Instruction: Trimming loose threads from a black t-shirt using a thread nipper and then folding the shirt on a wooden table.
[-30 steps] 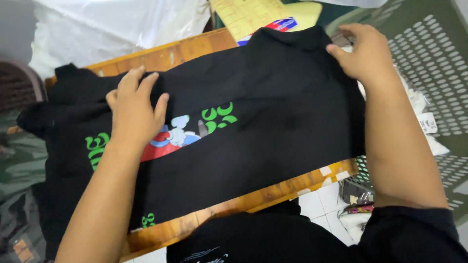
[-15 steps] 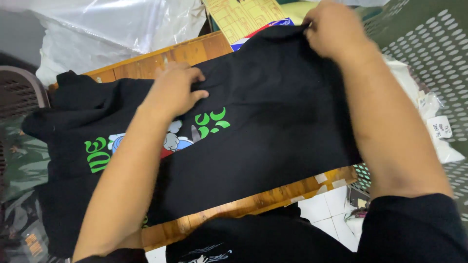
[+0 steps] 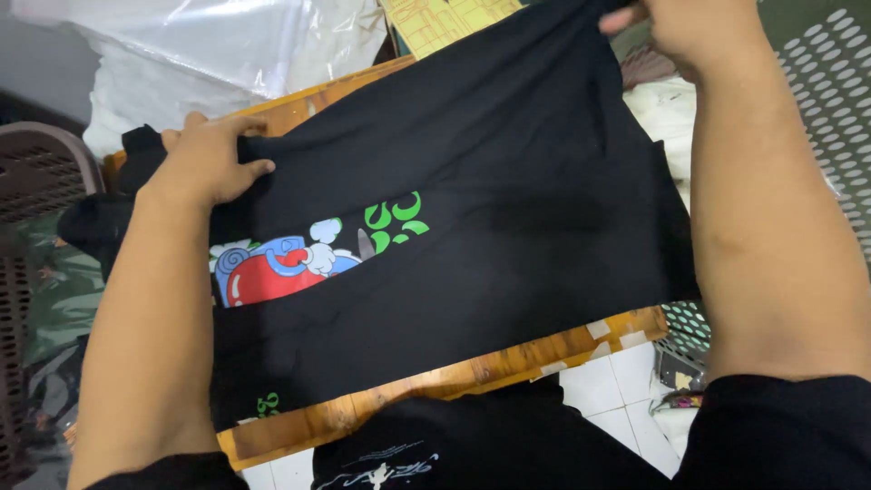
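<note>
The left hand (image 3: 207, 163) is pinching 1 folded edge of the black shirt (image 3: 508, 227); the right hand (image 3: 694, 32) is gripping the far edge, fingers closed. The shirt is lying across the wooden counter (image 3: 508, 363) between both grips. Keeping the fabric taut between grips should give a straight fold.

Right hand (image 3: 694, 27): fingertips run off the top edge, grip on the black shirt (image 3: 508, 227) can't be fully seen.
Shirt print (image 3: 290, 263): a fold covers its lower part, green shapes only partly showing.
Wooden board (image 3: 472, 372): mostly buried under the shirt.
Yellow paper (image 3: 445, 18): cut by the top edge.
Green basket (image 3: 826, 100): cropped at right.
</note>
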